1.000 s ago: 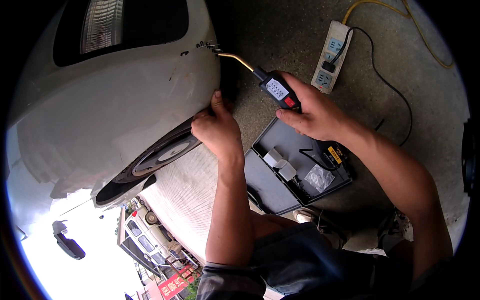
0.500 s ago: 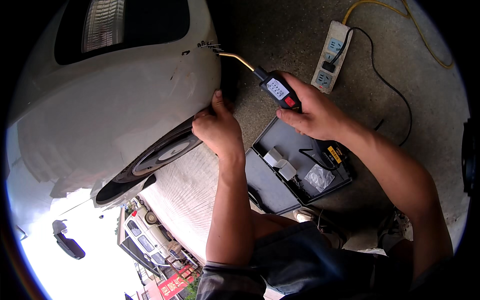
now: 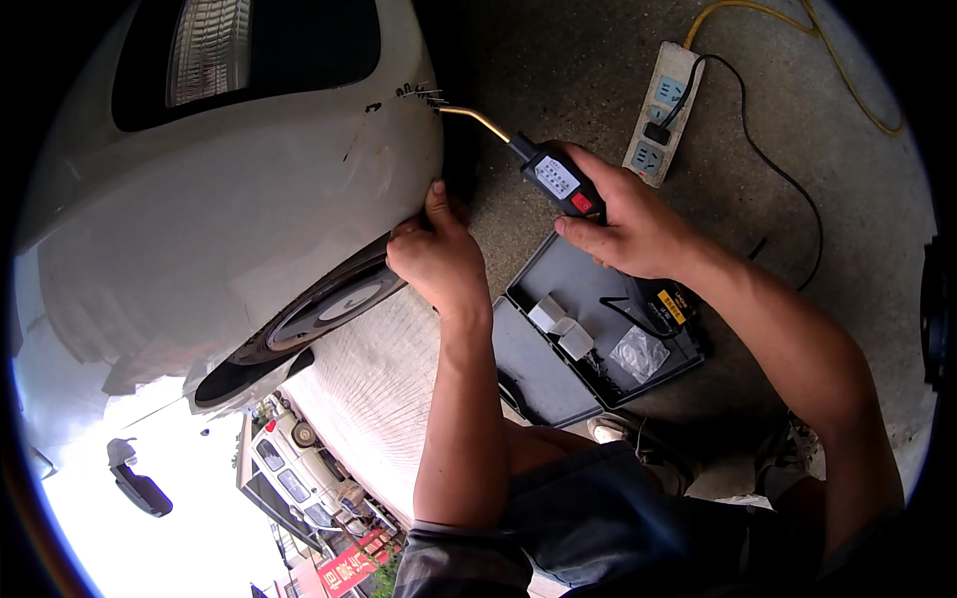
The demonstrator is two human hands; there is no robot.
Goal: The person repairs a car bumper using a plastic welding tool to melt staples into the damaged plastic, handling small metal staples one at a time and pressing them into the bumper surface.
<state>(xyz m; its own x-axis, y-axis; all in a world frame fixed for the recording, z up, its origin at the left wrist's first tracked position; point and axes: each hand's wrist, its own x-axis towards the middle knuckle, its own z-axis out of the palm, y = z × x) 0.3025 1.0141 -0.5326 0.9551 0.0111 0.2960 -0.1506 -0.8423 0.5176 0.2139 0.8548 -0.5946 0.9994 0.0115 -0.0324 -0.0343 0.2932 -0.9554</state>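
My right hand (image 3: 633, 224) grips a black hand-held plastic welding tool (image 3: 558, 181) with a red button and a brass neck. Its tip touches a cracked spot (image 3: 414, 95) on a white car bumper (image 3: 239, 189), where small metal staples show. My left hand (image 3: 439, 259) presses against the bumper's lower edge below the crack, fingers curled on the panel. The bumper's glossy surface mirrors a street and parked cars.
An open grey tool case (image 3: 573, 339) with small white boxes and a plastic bag lies on the concrete floor between my arms. A white power strip (image 3: 660, 120) with a black plug, a black cord and a yellow cable lies at the upper right. My knees fill the bottom.
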